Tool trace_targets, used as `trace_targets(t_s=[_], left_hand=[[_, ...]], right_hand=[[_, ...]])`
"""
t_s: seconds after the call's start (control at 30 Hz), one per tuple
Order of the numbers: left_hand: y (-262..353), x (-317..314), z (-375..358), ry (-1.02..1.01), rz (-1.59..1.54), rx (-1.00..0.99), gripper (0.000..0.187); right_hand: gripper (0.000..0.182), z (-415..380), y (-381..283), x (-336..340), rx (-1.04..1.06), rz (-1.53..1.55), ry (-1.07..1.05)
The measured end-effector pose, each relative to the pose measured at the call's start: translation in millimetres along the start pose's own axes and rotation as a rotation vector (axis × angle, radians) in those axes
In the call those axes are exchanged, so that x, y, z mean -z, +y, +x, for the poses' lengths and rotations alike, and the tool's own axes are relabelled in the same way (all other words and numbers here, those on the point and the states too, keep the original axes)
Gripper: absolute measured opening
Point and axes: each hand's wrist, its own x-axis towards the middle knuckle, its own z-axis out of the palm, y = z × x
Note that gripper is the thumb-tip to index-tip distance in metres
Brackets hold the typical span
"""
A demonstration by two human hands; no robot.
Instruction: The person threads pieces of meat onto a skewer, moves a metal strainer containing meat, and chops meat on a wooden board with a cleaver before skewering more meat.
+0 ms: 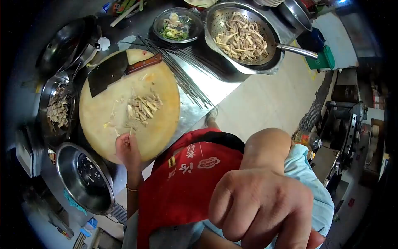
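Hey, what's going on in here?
A person in a red apron has the left hand at the board, near a heap of cut pieces; whether it grips anything is unclear. The right hand is raised, curled, close to the camera. The cleaver lies on the board, unheld. Strips fill part of a colander.

Left hand (127,150) reaches low, fingers bent inward; right hand (265,203) is up close, fingers curled.

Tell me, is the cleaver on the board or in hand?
On the board: the cleaver lies flat there; left hand and right hand are away from it.
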Motion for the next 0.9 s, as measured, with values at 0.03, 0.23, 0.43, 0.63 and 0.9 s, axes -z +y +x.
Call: trace_targets(t_s=[0.03,0.23,0.43,0.63,0.9], left_hand=[[3,-5,-4,0.013,0.034,0.003,0.007],[-17,-9,-13,0.044,0.069,-0.101,0.007],[-13,-14,-9,0.080,0.065,-0.045,0.006],[-17,-12,-7,0.066,0.088,-0.020,0.007],[-6,-15,-10,0.095,0.101,-0.038,0.008]], right_hand=[[0.050,-3,-1,4,0.020,-0.017,-0.001],[0.023,-34,2,47,-0.392,-0.385,0.572],[0.011,-195,108,184,-1.220,-1.629,0.249],[0.017,-222,139,193,-1.441,-1.500,0.336],[0.023,-215,140,185,-1.254,-1.456,0.453]])
